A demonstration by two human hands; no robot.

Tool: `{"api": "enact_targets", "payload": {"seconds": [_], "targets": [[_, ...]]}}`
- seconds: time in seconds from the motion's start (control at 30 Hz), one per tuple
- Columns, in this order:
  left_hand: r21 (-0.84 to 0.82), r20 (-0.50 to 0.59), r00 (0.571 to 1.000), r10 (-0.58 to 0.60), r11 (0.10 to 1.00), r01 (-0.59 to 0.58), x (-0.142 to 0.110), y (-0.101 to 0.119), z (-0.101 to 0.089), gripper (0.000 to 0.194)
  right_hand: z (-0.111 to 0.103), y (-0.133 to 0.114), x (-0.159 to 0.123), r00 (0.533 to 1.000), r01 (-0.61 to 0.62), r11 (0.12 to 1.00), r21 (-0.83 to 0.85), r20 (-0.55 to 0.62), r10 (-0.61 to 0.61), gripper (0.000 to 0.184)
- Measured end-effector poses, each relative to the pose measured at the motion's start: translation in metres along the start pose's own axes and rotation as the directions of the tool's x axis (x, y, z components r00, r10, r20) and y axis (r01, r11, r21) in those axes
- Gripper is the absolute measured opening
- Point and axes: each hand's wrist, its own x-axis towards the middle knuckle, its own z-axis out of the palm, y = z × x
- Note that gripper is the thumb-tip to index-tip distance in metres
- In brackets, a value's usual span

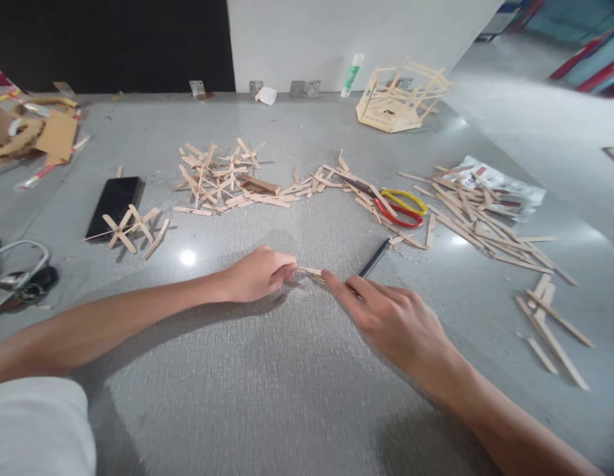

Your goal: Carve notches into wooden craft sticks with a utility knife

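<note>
My left hand (pixel 261 274) is closed in a pinch on one end of a short wooden craft stick (pixel 311 270), held low over the grey table. The fingers of my right hand (pixel 394 317) are wrapped round a slim black pen-shaped tool (pixel 374 258), whose back end points up and away. My right index fingertip meets the other end of the craft stick. The working tip of the tool is hidden by my fingers, so its kind does not show.
Loose craft sticks (pixel 212 178) are heaped beyond my hands. Red-and-yellow-handled scissors (pixel 399 208) lie among sticks. A hexagonal stick frame (pixel 391 119) and a glue stick (pixel 353 75) stand at the back. Left are a black phone (pixel 113 205) and joined sticks (pixel 121 231); right, a plastic packet (pixel 520 192).
</note>
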Motion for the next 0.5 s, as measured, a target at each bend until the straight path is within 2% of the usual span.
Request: {"api": "enact_targets", "payload": {"seconds": [0.23, 0.5], "targets": [[-0.02, 0.003, 1.0, -0.002, 1.0, 0.002, -0.0003, -0.0021, -0.0011, 0.027, -0.0009, 0.0029, -0.0041, 0.999, -0.046, 0.999, 0.015, -0.02, 0.046, 0.057], [-0.016, 0.009, 1.0, -0.005, 1.0, 0.005, 0.0005, -0.0008, -0.0015, 0.03, 0.0021, 0.0028, -0.0025, 1.0, -0.009, 1.0, 0.03, 0.017, 0.008, 0.058]]}}
